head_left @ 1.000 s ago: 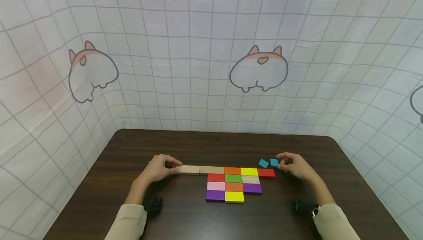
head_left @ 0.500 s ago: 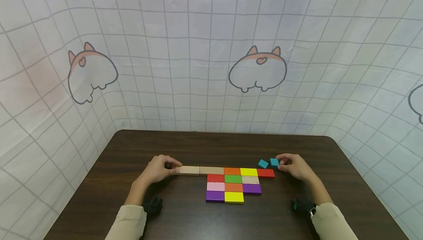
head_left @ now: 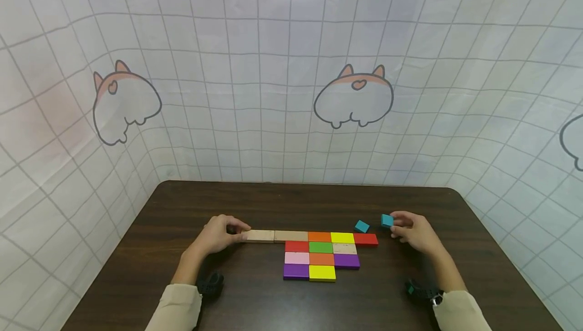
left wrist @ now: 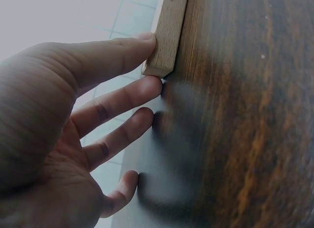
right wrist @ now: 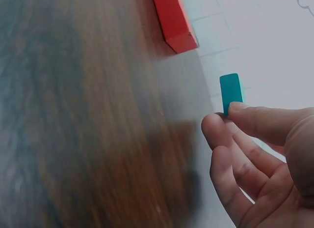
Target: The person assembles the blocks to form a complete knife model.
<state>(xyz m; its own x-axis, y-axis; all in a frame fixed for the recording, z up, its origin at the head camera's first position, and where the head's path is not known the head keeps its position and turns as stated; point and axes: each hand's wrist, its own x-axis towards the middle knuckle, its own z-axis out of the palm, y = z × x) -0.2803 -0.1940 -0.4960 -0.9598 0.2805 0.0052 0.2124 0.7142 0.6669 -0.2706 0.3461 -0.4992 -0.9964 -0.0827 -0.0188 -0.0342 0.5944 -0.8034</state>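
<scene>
At the left end of the top row, my left hand pinches a plain wooden block. In the left wrist view its thumb lies along the near side of that block; the index finger is mostly hidden. My right hand holds a small teal block between thumb and fingertips, to the right of the row. The right wrist view shows the held block standing out beyond the fingertips. A second teal block lies askew on the table, just behind the red block at the row's right end.
Flat coloured blocks, among them a green block and a front yellow block, lie edge to edge below the top row on the dark wooden table. A white gridded curtain surrounds the table's back and sides.
My right hand has drawn one teal block to the right, away from the other one. The left hand stays at the end of the wooden block.
</scene>
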